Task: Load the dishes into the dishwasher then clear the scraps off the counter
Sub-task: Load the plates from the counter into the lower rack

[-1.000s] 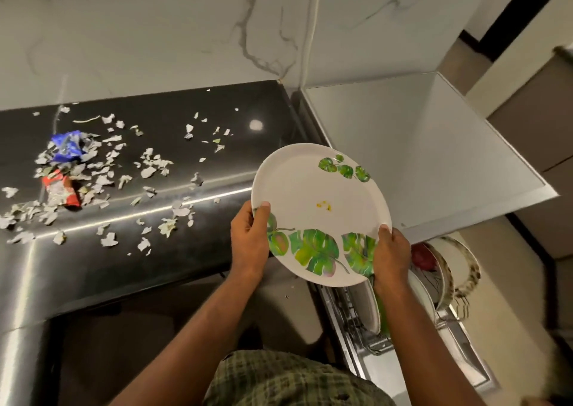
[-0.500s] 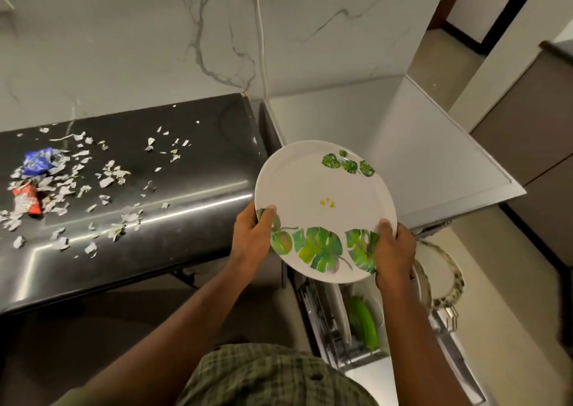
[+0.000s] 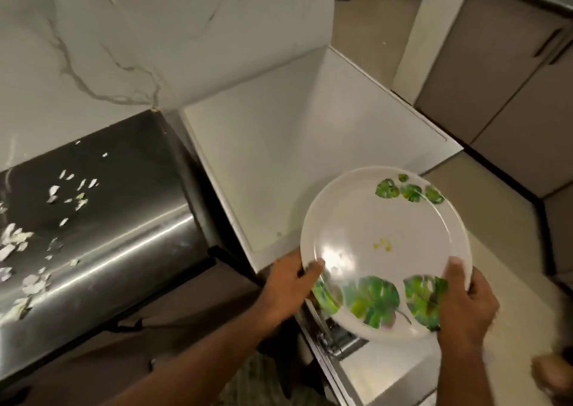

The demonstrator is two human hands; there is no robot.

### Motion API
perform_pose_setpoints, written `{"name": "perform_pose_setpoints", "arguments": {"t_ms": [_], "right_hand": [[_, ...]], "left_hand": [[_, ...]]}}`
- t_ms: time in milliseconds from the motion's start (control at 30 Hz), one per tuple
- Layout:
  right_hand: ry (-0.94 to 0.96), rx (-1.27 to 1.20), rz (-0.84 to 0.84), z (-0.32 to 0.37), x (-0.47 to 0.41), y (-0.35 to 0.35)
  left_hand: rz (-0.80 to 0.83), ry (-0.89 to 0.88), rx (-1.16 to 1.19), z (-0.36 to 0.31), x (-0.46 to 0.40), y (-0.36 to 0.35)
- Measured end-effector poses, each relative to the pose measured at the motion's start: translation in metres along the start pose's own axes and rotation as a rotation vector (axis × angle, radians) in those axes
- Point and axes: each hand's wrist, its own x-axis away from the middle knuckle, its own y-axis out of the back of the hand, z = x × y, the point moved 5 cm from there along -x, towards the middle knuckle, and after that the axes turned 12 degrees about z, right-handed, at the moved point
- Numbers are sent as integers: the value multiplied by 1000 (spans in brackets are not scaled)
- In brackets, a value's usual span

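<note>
I held the plate (image 3: 384,250) in both hands, my left hand (image 3: 288,284) gripping its near-left rim with the thumb laid over the top face, my right hand (image 3: 465,306) gripping the near-right rim the same way. The plate hung in the air, face up and tipped a little toward me, above the front corner of the white cabinet top (image 3: 279,164) and over the open dishwasher (image 3: 338,337), of which only a strip of metal frame and door showed beneath the plate. A small yellow smear (image 3: 383,245) sat near the middle of the plate.

The scraps (image 3: 37,244) lay scattered on the dark table (image 3: 130,213) to my left, well apart from the plate, so that part of the task was not yet begun.

To load it well, I judged that I should turn the plate on edge before lowering it, keep both thumbs on the rim until the lower edge found a slot, and only then let 1 hand go. The rack itself was hidden under the plate, so I could not tell which slots were free; I would need to look past the rim first. The glossy surface looked slick, so a loose grip risked a slide against the frame.
</note>
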Motion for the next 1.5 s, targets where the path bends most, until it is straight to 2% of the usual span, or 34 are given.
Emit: {"name": "perform_pose_setpoints", "arguments": {"t_ms": [167,300,433,600,833,933,1033,1133,1267,1367,1500], "right_hand": [[-169,0,-141,-73,-3,51],[-360,33,-216,-143,14,67],[-597,48,-217,-203,39,61],[-801,-47,-245,-265,73,49],[-797,-223,-175,-292,56,30],[-806,-295,-112,-291,46,27],[-661,-313,-6,-276,34,25],[-331,-27,72,-255,20,22],[18,523,301,-231,-4,3],[178,494,384,-213,-26,-13],[206,313,399,-218,-51,-39]], "left_hand": [[254,124,-22,34,-42,-69],[334,233,-14,80,-64,-110],[398,310,-72,119,-79,-131],[509,387,-26,156,-84,-141],[446,277,-71,167,-124,-145],[460,273,23,154,-146,-153],[414,349,119,141,-166,-156],[347,404,117,131,-180,-153],[304,469,105,126,-193,-143],[296,467,87,121,-201,-139],[280,390,125,110,-214,-142]]}}
